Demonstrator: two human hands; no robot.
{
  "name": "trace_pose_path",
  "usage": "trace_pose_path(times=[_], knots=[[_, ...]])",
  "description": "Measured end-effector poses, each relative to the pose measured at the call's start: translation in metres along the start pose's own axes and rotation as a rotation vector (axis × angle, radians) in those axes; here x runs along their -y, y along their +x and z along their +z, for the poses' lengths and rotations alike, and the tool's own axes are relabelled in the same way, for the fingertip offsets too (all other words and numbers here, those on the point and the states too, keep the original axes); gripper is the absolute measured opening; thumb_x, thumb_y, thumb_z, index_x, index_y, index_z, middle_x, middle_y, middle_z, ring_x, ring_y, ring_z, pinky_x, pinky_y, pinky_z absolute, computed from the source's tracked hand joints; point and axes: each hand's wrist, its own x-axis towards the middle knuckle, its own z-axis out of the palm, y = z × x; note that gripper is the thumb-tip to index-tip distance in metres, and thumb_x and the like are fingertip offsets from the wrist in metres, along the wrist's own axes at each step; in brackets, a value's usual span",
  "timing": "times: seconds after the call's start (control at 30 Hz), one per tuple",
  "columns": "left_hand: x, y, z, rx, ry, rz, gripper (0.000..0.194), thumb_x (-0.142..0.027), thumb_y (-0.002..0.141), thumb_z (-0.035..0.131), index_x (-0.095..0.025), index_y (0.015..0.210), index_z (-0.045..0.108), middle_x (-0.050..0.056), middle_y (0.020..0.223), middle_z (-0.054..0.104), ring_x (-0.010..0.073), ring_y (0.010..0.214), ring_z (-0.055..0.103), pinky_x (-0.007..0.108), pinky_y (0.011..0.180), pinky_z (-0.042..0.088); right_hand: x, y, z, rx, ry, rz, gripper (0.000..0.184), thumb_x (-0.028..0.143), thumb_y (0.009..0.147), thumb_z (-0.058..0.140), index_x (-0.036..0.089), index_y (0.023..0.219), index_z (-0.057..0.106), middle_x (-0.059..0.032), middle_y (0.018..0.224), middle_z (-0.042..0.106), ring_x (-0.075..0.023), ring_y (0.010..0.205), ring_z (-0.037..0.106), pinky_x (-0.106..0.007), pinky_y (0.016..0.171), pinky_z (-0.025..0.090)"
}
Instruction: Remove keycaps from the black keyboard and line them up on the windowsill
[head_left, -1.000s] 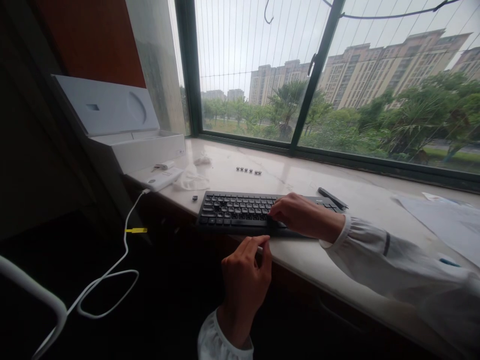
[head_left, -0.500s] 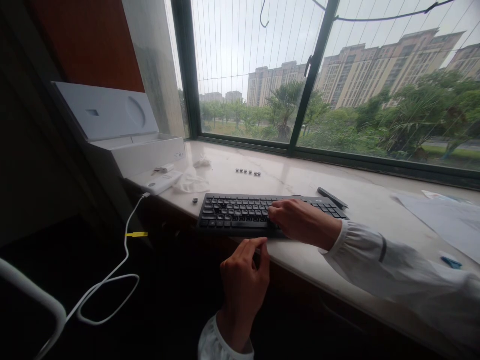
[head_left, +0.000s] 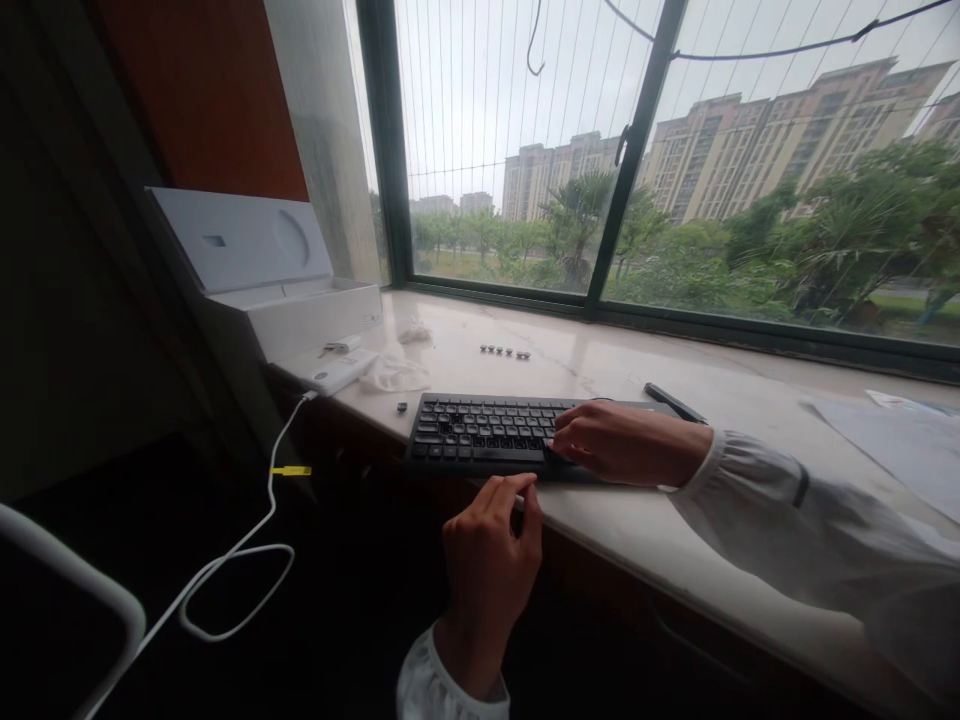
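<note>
A black keyboard (head_left: 510,455) lies along the front edge of the pale sill, with several keycaps gone from its left half and lower rows. My right hand (head_left: 626,440) rests over its right part, fingers bent and drawn together at the lower rows. Whatever those fingertips may hold is hidden. Just in front of the keyboard's near edge, my left hand (head_left: 491,540) is raised with thumb and forefinger pinched together; anything between them is too small to make out. Several loose keycaps (head_left: 505,352) stand in a row behind the keyboard, and one keycap (head_left: 402,407) sits off its left end.
An open white box (head_left: 315,310) stands at the left, with a white power bank (head_left: 341,372) and crumpled plastic bag (head_left: 397,373) near it. A white cable (head_left: 259,530) hangs down. Behind my right hand lies a black pen-like object (head_left: 673,402); papers (head_left: 892,450) are at right.
The view has shifted slightly, so the surroundings sit further right and lower. My right hand stays over the keyboard, its fingertips a little nearer the front edge. My left hand keeps its pinch.
</note>
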Motion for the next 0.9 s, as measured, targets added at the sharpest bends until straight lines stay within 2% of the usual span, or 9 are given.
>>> trace_pose_path(times=[0.17,0.3,0.43,0.67,0.8,0.9], knots=[[-0.003,0.007,0.001,0.031,0.089,0.06,0.024,-0.023,0.094,0.049,-0.028,0.109,0.068,0.001,0.107,0.071,0.015,0.085,0.069,0.025,0.071,0.053,-0.014,0.008,0.015,-0.136,0.135,0.076,0.019,0.007,0.081,0.05,0.014,0.072,0.066,-0.0065,0.073,0.067,-0.0125,0.066,0.058,-0.022,0.061,0.036],[-0.006,0.007,0.01,0.077,0.162,0.094,0.029,-0.021,0.092,0.052,-0.029,0.115,0.066,0.001,0.121,0.067,0.0175,0.085,0.071,0.028,0.072,0.058,-0.024,0.011,0.022,-0.172,0.196,0.103,0.013,0.011,0.078,0.055,0.015,0.076,0.068,-0.0041,0.074,0.068,-0.0123,0.067,0.059,-0.021,0.061,0.039],[-0.009,0.005,0.019,0.106,0.203,0.132,0.034,-0.021,0.093,0.049,-0.028,0.125,0.062,0.005,0.131,0.062,0.0208,0.09,0.072,0.032,0.074,0.06,-0.025,0.01,0.02,-0.189,0.191,0.058,0.012,0.012,0.079,0.056,0.015,0.077,0.067,-0.0052,0.079,0.066,-0.0123,0.068,0.059,-0.022,0.063,0.04],[-0.009,0.005,0.023,0.118,0.261,0.178,0.037,-0.018,0.093,0.048,-0.025,0.127,0.061,0.008,0.132,0.061,0.0201,0.084,0.073,0.031,0.07,0.061,-0.025,0.01,0.023,-0.171,0.148,-0.008,0.014,0.007,0.078,0.051,0.014,0.074,0.063,-0.005,0.074,0.064,-0.0115,0.065,0.055,-0.021,0.061,0.037],[-0.007,0.004,0.024,0.105,0.268,0.186,0.038,-0.017,0.092,0.049,-0.025,0.127,0.06,0.006,0.134,0.06,0.0214,0.088,0.073,0.033,0.071,0.061,-0.024,0.01,0.025,-0.187,0.123,0.013,0.014,0.008,0.078,0.051,0.015,0.073,0.062,-0.0049,0.072,0.064,-0.0119,0.064,0.054,-0.022,0.06,0.036],[-0.007,0.003,0.025,0.117,0.267,0.171,0.038,-0.017,0.092,0.048,-0.024,0.127,0.06,0.006,0.136,0.058,0.0224,0.091,0.072,0.035,0.073,0.061,-0.024,0.01,0.024,-0.199,0.146,0.03,0.012,0.01,0.08,0.053,0.015,0.079,0.064,-0.0043,0.072,0.065,-0.0125,0.065,0.055,-0.022,0.06,0.036]])
